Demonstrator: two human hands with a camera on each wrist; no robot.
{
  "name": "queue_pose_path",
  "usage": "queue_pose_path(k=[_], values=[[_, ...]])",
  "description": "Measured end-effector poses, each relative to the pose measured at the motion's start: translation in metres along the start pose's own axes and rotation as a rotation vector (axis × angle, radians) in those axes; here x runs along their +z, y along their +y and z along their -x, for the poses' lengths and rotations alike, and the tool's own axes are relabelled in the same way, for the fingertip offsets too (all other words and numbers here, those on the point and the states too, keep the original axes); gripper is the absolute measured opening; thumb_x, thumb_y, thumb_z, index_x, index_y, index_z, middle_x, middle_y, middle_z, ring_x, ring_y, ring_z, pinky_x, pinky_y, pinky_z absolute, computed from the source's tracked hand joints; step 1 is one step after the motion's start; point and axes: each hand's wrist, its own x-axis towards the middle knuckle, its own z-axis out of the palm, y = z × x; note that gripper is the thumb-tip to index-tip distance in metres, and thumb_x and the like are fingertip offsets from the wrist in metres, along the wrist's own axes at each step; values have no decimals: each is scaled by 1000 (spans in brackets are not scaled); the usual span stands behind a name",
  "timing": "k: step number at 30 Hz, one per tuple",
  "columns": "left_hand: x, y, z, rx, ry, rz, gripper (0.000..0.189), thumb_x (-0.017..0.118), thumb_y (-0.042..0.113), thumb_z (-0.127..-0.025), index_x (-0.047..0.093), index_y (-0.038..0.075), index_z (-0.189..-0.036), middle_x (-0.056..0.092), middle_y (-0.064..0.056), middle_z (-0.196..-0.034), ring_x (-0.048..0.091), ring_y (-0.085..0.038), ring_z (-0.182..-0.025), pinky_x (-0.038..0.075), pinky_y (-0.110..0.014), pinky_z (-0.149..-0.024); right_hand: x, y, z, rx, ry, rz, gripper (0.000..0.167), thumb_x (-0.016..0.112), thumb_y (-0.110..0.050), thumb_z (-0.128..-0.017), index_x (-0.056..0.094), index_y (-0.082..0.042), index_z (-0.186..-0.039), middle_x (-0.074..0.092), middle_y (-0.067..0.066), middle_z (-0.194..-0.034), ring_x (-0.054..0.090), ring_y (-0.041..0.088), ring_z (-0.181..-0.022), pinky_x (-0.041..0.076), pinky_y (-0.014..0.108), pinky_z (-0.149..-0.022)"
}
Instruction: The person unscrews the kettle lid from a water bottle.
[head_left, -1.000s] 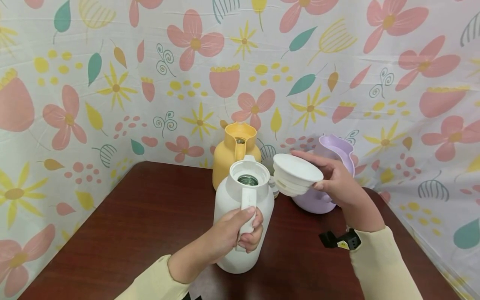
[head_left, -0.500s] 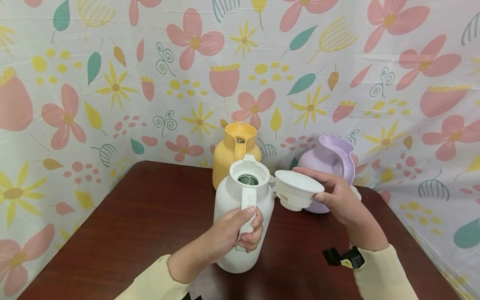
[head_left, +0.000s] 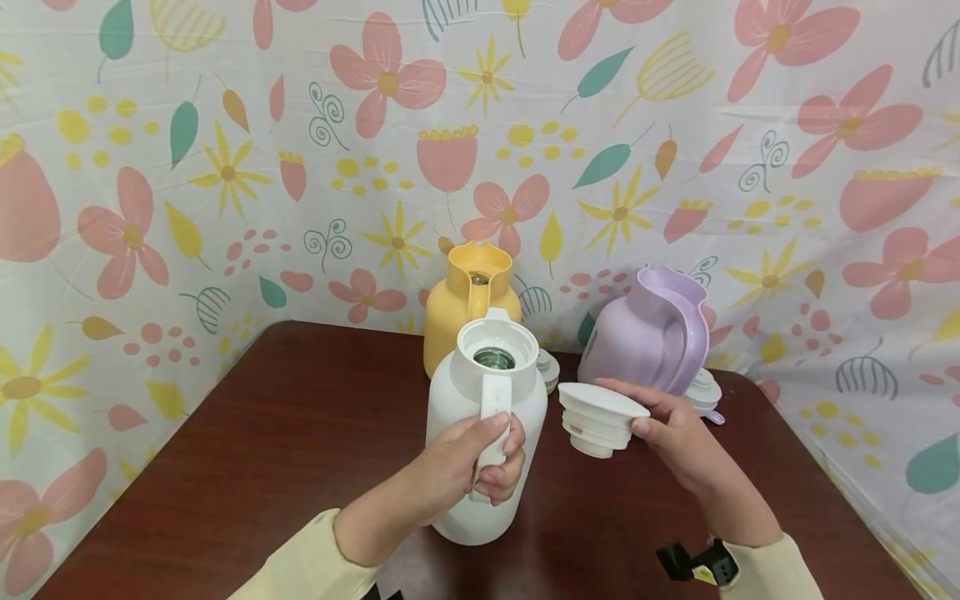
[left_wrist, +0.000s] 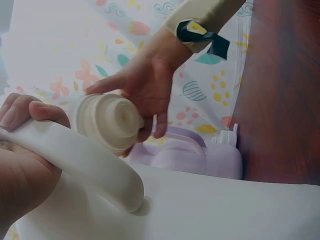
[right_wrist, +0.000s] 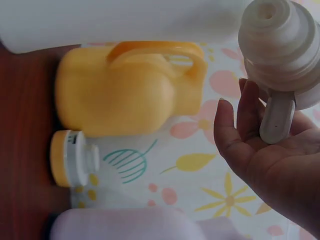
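A white thermos jug (head_left: 486, 417) stands upright on the table, its mouth uncovered and the silvery-green liner visible inside. My left hand (head_left: 472, 458) grips the jug's handle (head_left: 495, 400), thumb on top; the left wrist view shows the fingers wrapped round that handle (left_wrist: 90, 160). To the right of the jug, in the air, my right hand (head_left: 675, 425) holds the white stopper lid (head_left: 600, 417) by its rim, with the stepped plug pointing down. In the right wrist view a small lever (right_wrist: 277, 117) juts from the lid towards the palm.
Behind the white jug stands a yellow thermos jug (head_left: 457, 308), also uncovered. A lilac jug (head_left: 630, 342) is at the back right, a white lid (head_left: 703, 390) beside it. Another lid with a yellow side (right_wrist: 67, 159) lies near the yellow jug. A floral curtain (head_left: 480, 125) hangs behind the table.
My right hand has lowered the lid beside the white jug and shifted it slightly right, uncovering more of the lilac jug. My left hand keeps its grip on the handle.
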Motion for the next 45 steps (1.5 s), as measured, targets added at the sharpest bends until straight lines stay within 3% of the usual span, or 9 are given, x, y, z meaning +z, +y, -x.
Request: queue_pose_path(k=[4, 8, 12, 16, 23, 36, 41, 45], values=[[0, 1, 0, 2, 5, -12, 34, 23, 31, -109, 36, 13, -83, 33, 11, -63, 28, -2, -56, 30, -21, -61, 2, 5, 7, 117, 29, 36, 35, 48, -17, -106, 67, -32, -131, 74, -15, -117, 69, -1, -98, 54, 18, -81], [0, 1, 0, 11, 0, -21, 35, 23, 32, -109, 36, 12, -83, 32, 11, -62, 28, -3, -56, 31, -22, -61, 3, 11, 12, 313, 114, 130, 35, 44, -19, -108, 73, -40, -106, 69, -19, -87, 58, 0, -71, 46, 18, -62], [0, 1, -1, 14, -5, -7, 35, 24, 33, -109, 36, 13, -84, 33, 11, -63, 28, -3, -56, 28, -22, -59, 4, 20, 14, 517, 162, 135, 36, 43, -31, -109, 68, -31, -83, 59, -17, -72, 49, 1, -62, 42, 18, -59], [0, 2, -1, 12, -7, 21, 34, 25, 32, -109, 37, 14, -84, 34, 12, -63, 27, -3, -56, 24, -23, -57, 8, 29, 15, 647, 168, 95, 41, 41, -42, -109, 65, -23, -81, 60, -12, -69, 52, 2, -63, 43, 18, -60], [1, 3, -2, 18, -14, 31, 34, 26, 32, -110, 37, 14, -84, 34, 11, -63, 27, -4, -56, 25, -22, -56, 17, 44, 21, 780, 154, 57, 48, 40, -53, -106, 64, -21, -81, 58, -8, -66, 52, 3, -60, 42, 18, -57], [0, 2, -2, 23, -20, 18, 36, 28, 37, -110, 37, 15, -83, 34, 12, -62, 27, -4, -55, 27, -22, -57, 32, 66, 27, 956, 7, 120, 59, 39, -67, -99, 59, -24, -65, 50, -7, -56, 45, 3, -52, 31, 17, -47], [1, 0, -1, 15, -9, 1, 35, 27, 36, -110, 37, 15, -83, 35, 13, -62, 29, -3, -55, 29, -22, -58, 31, 78, 28, 1047, -104, 149, 70, 34, -73, -98, 70, -20, -70, 68, -4, -64, 39, 0, -47, 26, 15, -42], [0, -3, 0, 20, -7, 1, 35, 28, 36, -110, 38, 15, -84, 35, 13, -62, 29, -3, -56, 30, -22, -59, 28, 85, 24, 1106, -124, 178, 75, 32, -75, -97, 77, -17, -80, 75, 3, -70, 39, -4, -44, 25, 13, -41]])
